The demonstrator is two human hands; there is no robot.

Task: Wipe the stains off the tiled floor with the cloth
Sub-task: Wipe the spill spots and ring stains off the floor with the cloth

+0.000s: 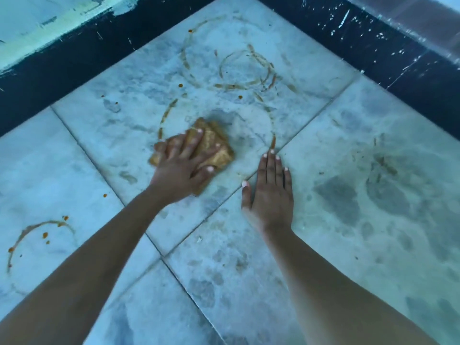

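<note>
With left hand (pixel 184 168) spread, pressing cloth (pixel 216 148) onto middle tile (pixel 119 125); bracing right hand (pixel 271 195) flat on floor (pixel 373 125), holding nothing. Looks under half done: nearest ring (pixel 164 117) partly cleared, far rings (pixel 246 70) and near-left ring (pixel 37 232) left to wipe.

floor (pixel 348 158): pale marbled tiles | skirting (pixel 74 66): dark, white-flecked | wall (pixel 29 18): pale | light: bluish

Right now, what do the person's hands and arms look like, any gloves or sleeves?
Both are bare: no gloves, sleeves, rings or watch show on the left hand or the right hand. The fingers have pale, whitish nails.
</note>
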